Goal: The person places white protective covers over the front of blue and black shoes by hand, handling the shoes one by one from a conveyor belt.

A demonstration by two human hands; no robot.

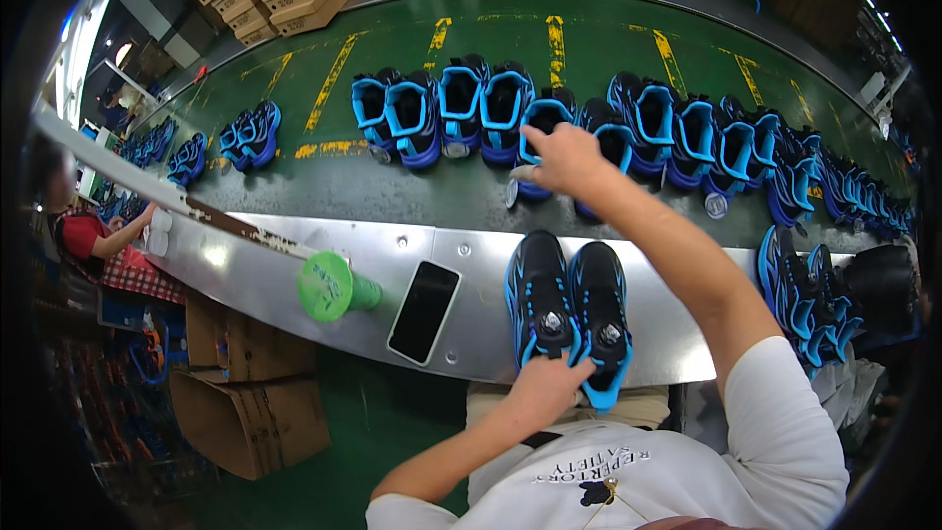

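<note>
Two black-and-blue shoes (570, 306) at desk (294, 275) near edge | left hand (546, 391) grip pinching their heels | right hand (567, 159) grip closing on belt shoe (538, 137) | judged light, soft uppers, stiff soles; hold by heel collar.

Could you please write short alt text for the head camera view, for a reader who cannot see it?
Seen from above, a person's right hand reaches to a row of black-and-blue shoes on a green conveyor belt, while the left hand rests on a pair of shoes on the metal ledge. A phone and green cup lie alongside.
</note>
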